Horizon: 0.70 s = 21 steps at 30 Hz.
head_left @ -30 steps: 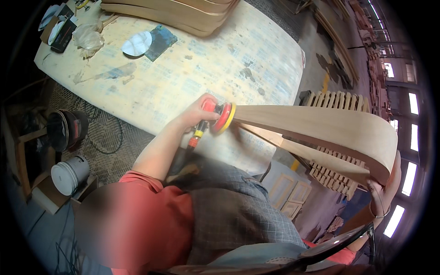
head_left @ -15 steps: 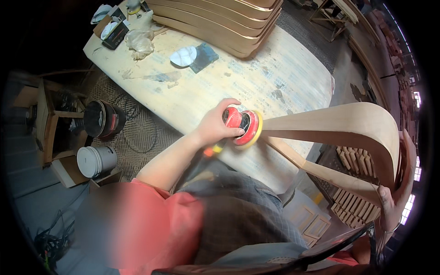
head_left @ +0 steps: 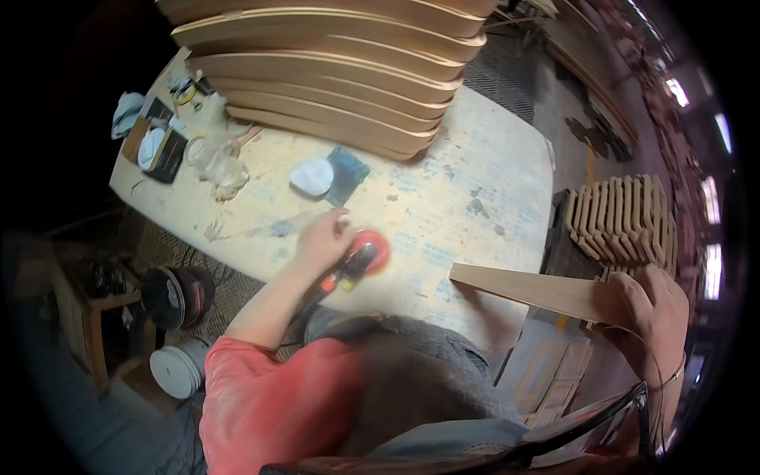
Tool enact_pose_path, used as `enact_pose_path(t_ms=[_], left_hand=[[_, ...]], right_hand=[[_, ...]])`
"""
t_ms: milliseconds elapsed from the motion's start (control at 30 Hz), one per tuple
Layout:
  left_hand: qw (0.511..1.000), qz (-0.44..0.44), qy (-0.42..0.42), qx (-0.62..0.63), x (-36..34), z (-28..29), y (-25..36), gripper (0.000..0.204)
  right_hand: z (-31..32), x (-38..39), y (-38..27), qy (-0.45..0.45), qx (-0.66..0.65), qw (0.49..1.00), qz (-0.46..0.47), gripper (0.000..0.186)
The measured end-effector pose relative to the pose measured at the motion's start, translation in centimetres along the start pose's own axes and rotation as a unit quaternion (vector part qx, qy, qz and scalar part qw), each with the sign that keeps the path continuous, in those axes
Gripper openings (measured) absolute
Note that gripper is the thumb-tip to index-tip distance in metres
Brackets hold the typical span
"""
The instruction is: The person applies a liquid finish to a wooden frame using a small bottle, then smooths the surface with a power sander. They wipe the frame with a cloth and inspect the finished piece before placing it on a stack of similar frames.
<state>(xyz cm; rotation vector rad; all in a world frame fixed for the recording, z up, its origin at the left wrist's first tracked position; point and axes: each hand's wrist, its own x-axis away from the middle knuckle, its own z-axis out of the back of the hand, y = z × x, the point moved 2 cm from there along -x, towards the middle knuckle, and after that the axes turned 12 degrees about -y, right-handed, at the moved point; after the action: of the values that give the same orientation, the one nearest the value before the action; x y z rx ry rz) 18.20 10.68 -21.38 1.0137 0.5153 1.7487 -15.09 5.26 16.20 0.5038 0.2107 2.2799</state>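
Observation:
A red and black orbital sander (head_left: 367, 255), slightly blurred, is low over or on the work table (head_left: 507, 198), with its hose and coupling toward my body. My left hand (head_left: 323, 241) is right beside its left side, the fingers loosely bent and not wrapped around it. At the right, my right hand (head_left: 653, 305) grips a bent wooden piece (head_left: 538, 290) by its bend. The piece's narrow end points left over the table's near right part. Its other leg is hidden behind the hand.
A tall stack of curved wooden panels (head_left: 332, 95) rises at the table's back. A white sanding disc (head_left: 311, 177), a dark abrasive sheet (head_left: 347, 176), a crumpled plastic bag (head_left: 218, 162) and an open box (head_left: 162, 150) lie left. Buckets (head_left: 178, 370) stand on the floor; bent wood pieces (head_left: 621, 214) are stacked right.
The sander has come away from the bent piece and down to the left, and my left hand's grip has loosened. My right hand has turned and lowered the piece. The view has shifted.

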Motion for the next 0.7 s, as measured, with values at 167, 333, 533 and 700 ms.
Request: enact_pose_path(t_ms=[167,333,533,700], left_hand=[[0.962,0.03,0.131,-0.236,-8.1,6.6,-5.7,0.067],[0.975,-0.004,0.091,-0.203,-13.9,6.7,-7.2,0.073],[0.905,0.098,0.152,0.386,-18.6,5.3,-12.2,0.054],[0.907,0.068,-0.017,0.416,-18.2,3.6,-13.1,0.036]], right_hand=[[2.6,0.9,1.4,0.048,0.006,0.999,-0.01,0.061],[3.7,4.5,5.0,0.169,-0.052,0.984,-0.02,0.06],[-0.9,12.1,4.8,0.278,-0.179,0.938,-0.099,0.065],[-3.2,17.1,6.3,0.098,-0.207,0.928,-0.294,0.058]])
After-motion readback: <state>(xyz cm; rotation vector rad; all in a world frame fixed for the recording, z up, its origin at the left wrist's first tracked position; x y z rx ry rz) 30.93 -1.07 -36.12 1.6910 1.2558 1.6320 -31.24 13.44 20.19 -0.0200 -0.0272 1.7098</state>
